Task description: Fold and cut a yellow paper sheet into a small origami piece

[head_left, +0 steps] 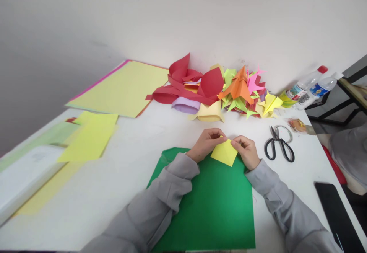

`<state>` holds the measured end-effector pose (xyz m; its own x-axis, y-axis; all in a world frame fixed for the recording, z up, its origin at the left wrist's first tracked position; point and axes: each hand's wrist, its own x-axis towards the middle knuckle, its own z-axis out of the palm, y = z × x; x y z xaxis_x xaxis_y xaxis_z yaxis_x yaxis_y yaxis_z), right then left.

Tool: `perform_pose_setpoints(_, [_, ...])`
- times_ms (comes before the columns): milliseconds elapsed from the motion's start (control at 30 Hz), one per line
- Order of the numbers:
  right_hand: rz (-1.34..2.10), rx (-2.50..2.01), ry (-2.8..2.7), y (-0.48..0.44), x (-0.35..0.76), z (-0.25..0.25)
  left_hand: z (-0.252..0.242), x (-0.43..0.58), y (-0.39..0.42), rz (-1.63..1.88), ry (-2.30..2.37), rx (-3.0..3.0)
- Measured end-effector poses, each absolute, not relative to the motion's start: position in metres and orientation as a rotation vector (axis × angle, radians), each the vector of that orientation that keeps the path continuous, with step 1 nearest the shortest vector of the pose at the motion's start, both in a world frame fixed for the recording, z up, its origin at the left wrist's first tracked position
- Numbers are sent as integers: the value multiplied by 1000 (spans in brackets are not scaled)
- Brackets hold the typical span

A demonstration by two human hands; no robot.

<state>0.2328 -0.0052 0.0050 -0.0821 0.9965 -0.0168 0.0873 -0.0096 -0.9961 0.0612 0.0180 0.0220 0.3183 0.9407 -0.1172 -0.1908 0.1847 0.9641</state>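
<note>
A small square of yellow paper (224, 152) is held above the far part of a green sheet (215, 207), with one corner pointing toward me. My left hand (208, 142) pinches its upper left edge between thumb and fingers. On the other side, my right hand (246, 149) grips the upper right edge the same way. Both thumbs lie close together near the top corner, and the fingertips behind the paper are hidden. Faint crease lines seem to run across the yellow square. The green sheet lies flat beneath my forearms.
Folded paper planes (237, 86) and red paper shapes (183, 88) pile along the wall. Scissors (278, 146) lie right of my hands, near two bottles (309, 88). A black phone (338, 214) rests by the right edge. Yellow sheets (88, 138) are at left. Another person (349, 153) sits at far right.
</note>
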Motion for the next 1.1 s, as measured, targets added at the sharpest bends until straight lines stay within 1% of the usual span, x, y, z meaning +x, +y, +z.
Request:
perform_pose_setpoints(167, [1295, -1243, -1193, -5, 234, 3, 14, 59, 22, 1034, 884, 914])
perform_pose_setpoints(333, [1254, -1229, -1226, -4, 234, 5, 16, 58, 23, 1061, 879, 872])
perform_pose_setpoints(900, [1228, -1216, -1235, -5, 232, 4, 17, 58, 22, 1092, 888, 947])
perform_pose_setpoints(1100, [1243, -1247, -1265, -5, 232, 6, 18, 60, 21, 1076, 859, 1104])
